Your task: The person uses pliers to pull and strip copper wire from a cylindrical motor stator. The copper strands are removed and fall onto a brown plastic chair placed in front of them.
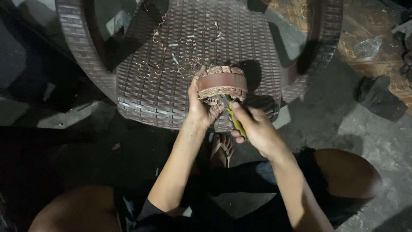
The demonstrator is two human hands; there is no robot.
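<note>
1. Head view looks straight down at a person sitting low in front of a brown woven plastic chair (171,92), bare knees at the bottom corners of the shot.
2. Left hand (201,107) is wrapped around the side of a round motor stator (222,83), thumb up along its left edge, fingers curled underneath. So it's closed on that thing, propping it at the front edge of the chair seat.
3. The stator has a reddish-brown band round the middle and bundles of copper winding sticking out top and bottom.
4. Right hand (253,126) is closed around a small tool with a yellow-green handle (235,120). The tip goes up into the lower windings, just beside the left fingers. Can't make out the tip itself, too dark and small.
5. Curly copper wire scraps (159,64) and little pale bits of insulation are scattered over the seat behind the stator.
6. A foot in a sandal (222,148) shows between the forearms on the grey concrete floor (343,124).
7. Off to the right, well apart, a dark rag (380,96) and a crumpled clear plastic bag (367,47).
</note>
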